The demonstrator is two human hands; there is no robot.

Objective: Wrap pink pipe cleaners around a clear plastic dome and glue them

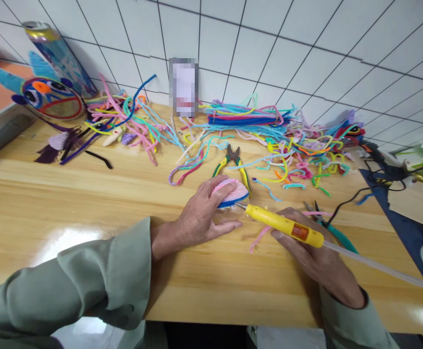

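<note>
My left hand [200,213] is closed over a small rounded piece of pink pipe cleaner with a blue edge [235,193], steadying it above the wooden table. In my right hand [313,254] lies a yellow hot glue gun [284,225], a clear glue stick [371,266] running out of its back end. Its metal nozzle touches or nearly touches the blue edge of the pink piece. Just behind the piece, yellow-and-green pliers [234,157] lie with handles spread. A pink pipe cleaner strip [259,238] lies between my hands.
Teal-handled pliers [338,237] lie beyond my right hand, near a black cord [349,201]. Along the tiled wall are a bundle of pipe cleaners [248,118], loose scraps, and a phone [184,89]. At left stand a drink can [60,58] and a colourful face mask [53,99].
</note>
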